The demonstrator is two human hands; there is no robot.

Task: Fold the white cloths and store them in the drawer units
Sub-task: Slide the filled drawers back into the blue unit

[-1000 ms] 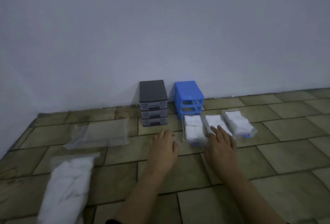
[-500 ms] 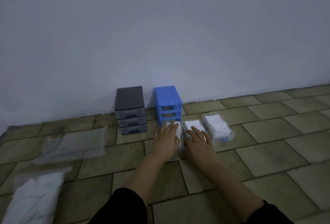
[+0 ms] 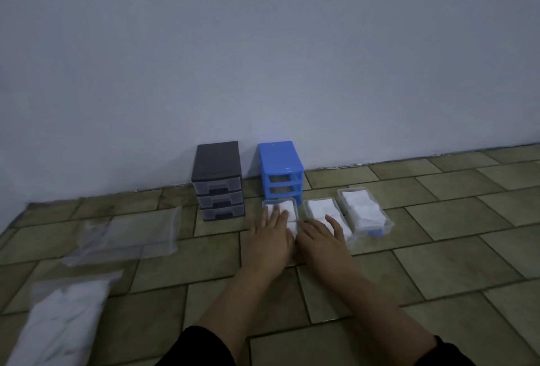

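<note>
While both hands lie flat with fingers straight, nothing is grasped: the left hand [image 3: 270, 235] is pressed on the cloths [image 3: 287, 210] in the left tray [image 3: 264, 204], the right hand [image 3: 320, 237] on the middle tray [image 3: 306, 205]. A third tray [image 3: 386, 221] sits beside them, before the blue unit [image 3: 280, 171]; the grey unit [image 3: 217, 180] stands left of it.

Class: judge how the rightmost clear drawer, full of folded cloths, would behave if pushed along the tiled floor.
The rightmost clear drawer probably slides rather than rolls, being flat-bottomed. It looks light: thin plastic, soft folded cloths. The tiled floor has grout lines that might snag its edge.
</note>
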